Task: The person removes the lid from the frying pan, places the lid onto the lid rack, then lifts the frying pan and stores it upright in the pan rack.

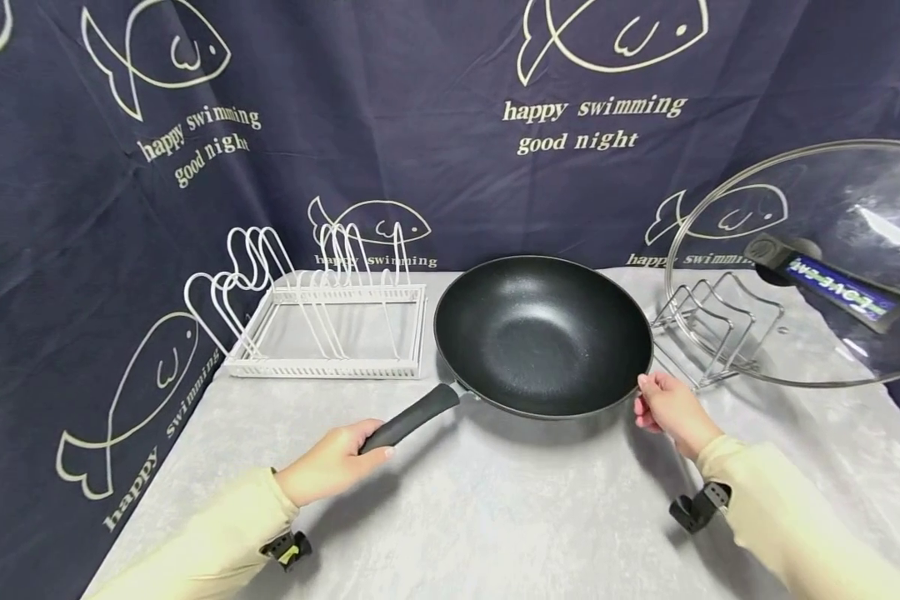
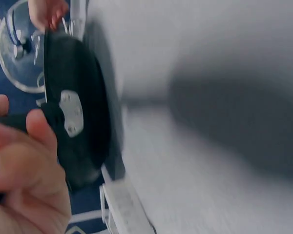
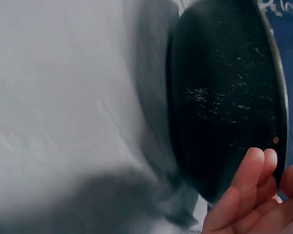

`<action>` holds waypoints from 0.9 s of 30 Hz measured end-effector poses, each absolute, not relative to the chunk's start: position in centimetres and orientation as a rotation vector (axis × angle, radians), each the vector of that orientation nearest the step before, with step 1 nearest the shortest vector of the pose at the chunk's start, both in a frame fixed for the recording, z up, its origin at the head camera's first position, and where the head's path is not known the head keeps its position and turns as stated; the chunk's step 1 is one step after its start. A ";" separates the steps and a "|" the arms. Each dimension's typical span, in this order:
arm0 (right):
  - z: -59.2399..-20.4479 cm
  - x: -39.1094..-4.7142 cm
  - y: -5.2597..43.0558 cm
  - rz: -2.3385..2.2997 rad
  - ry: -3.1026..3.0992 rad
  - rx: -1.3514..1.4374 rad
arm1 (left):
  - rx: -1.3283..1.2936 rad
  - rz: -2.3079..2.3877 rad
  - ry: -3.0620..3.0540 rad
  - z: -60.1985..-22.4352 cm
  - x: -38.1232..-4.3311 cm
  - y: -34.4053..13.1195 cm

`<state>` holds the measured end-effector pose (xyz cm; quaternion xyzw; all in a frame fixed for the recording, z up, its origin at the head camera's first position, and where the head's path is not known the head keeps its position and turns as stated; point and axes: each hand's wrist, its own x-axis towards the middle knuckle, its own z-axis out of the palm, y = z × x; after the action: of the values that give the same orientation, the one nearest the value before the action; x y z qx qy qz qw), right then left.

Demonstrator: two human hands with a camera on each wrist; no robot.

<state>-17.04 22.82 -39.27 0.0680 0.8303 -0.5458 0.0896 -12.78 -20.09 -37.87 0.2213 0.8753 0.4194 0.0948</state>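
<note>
A dark blue fish-print backdrop [image 1: 435, 92] is hanging behind everything, and below it a grey surface [image 1: 525, 525] is spreading out. At the right a big glass lid [image 1: 855, 200] is leaning, apparently propped in a wire rack, and is running out of the head view. The black wok [image 1: 540, 333] is sitting at the centre, between the two racks, its mouth tilting toward the wearer (whether its base is touching the surface, I cannot tell). To its left a white rack [image 1: 326, 368] is standing near; to its right the smaller wire rack [image 1: 729, 302] is lying just beside the rim.

The left hand [image 1: 333, 467] is grasping the wok's handle [image 1: 412, 417]. The right hand [image 1: 675, 410] is pinching the rim between thumb and fingers.

That pinch is looking like the weaker hold: should the fingertips be slipping, the wok's weight would be twisting the handle and dropping that side. A swing rightward would be risking a knock against the wire rack, possibly toppling the lid; one leftward, a scrape along the white rack.
</note>
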 end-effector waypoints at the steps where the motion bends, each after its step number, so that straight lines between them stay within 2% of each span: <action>1: -39.2 -17.3 22.9 -1.626 2.457 0.208 | 0.679 1.239 2.578 -37.8 -12.6 -19.8; 10: -38.6 -16.1 20.9 -1.508 2.439 0.136 | 0.747 1.270 2.435 -37.8 -11.5 -17.2; 18: -38.7 -17.7 21.2 -1.623 2.398 0.169 | 0.657 1.500 2.157 -38.2 -10.9 -14.3; 27: -37.8 -20.1 22.2 -1.530 2.431 0.183 | 0.525 1.678 2.030 -39.1 -9.9 -11.0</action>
<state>-20.05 22.16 -37.83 0.0629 0.8374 -0.5269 0.1311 -9.90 -11.04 -39.09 0.1905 0.7363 0.6087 0.2261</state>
